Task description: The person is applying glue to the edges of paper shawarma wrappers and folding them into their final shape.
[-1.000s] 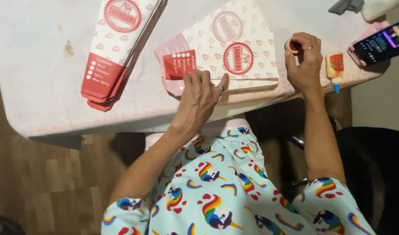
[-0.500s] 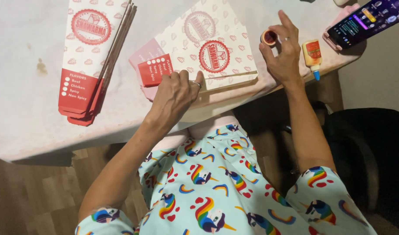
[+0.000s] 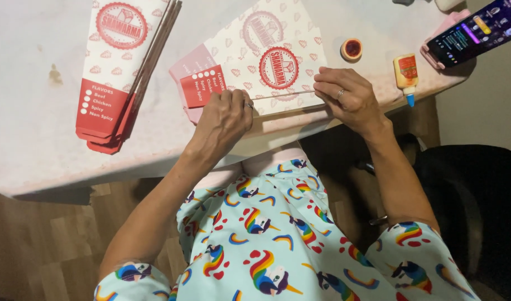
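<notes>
Flat white paper box blank with red round print point(image 3: 266, 56) lying on the white table point(image 3: 21, 139) near its front edge, long axis slanted from lower left to upper right, red panel end toward the left. Left hand point(image 3: 225, 120) curled, fingertips pressing the lower left fold; right hand point(image 3: 347, 100) pinching the lower right edge. Risk, probably: uneven pressing giving a crooked crease, or a sleeve knocking the small glue bottle point(image 3: 406, 75) off the table edge.
</notes>
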